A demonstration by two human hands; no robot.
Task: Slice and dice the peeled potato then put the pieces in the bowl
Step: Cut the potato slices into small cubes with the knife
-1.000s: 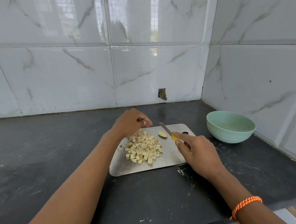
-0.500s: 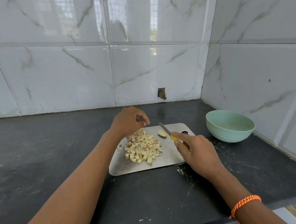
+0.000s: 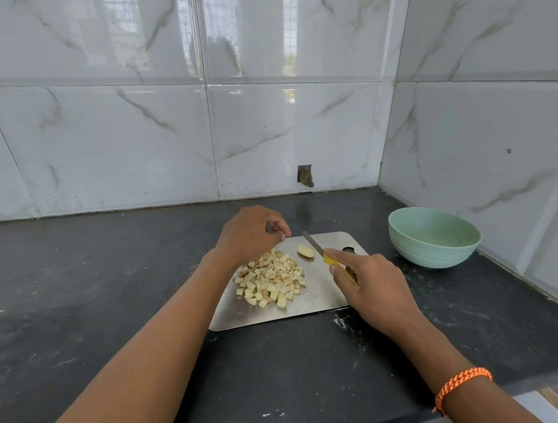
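Head view first: at the far left we see only the dark stone counter (image 3: 73,301), scuffed with pale marks, running back to white marble-patterned wall tiles (image 3: 108,143). Moving right, our left forearm crosses the counter and ends in our left hand (image 3: 249,235), which hovers above the far left corner of the steel cutting board (image 3: 317,297). Its fingers are curled loosely inward, thumb and forefinger close together; we cannot tell whether anything is pinched between them. Just below and in front of that hand sits the pile of diced potato (image 3: 271,281), small pale-yellow cubes with a few browner edges, heaped on the left half of the board. To the right of the pile, apart from it, lies one uncut potato slice (image 3: 305,252), a flat oval, cream-coloured with a slightly darker rim, resting on the bare metal. Just beside it on the right is the knife (image 3: 315,245), its thin blade pointing away from us and to the left, tip close to the board's far edge. Our right hand (image 3: 371,281) is closed around the knife's yellow handle, forefinger stretched along the top. An orange braided band (image 3: 461,385) wraps our right wrist. Farther right, well apart from the board and near the corner wall, stands the mint-green bowl (image 3: 436,243); no potato shows inside.
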